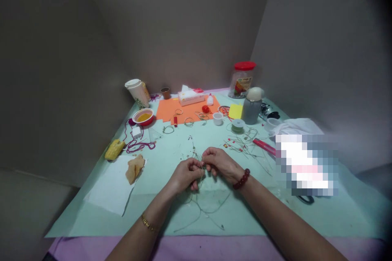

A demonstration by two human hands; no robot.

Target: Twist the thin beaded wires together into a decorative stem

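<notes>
Forearms [281, 209] lead to left hand [186, 174] and right hand [223, 163] pinching thin cord [201, 210].

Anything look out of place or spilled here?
No obvious spill. Oddest: thin greenish cord strands lie crisscrossed and loose to the right of the right hand, untidy beside the round whitish spool of green cord. A pixelated block also hides part of the mint-green tabletop sheet.

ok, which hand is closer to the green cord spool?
Right. The green cord spool sits beyond the right hand and off to its right; the left hand is on the far side of the right hand from it.
</notes>
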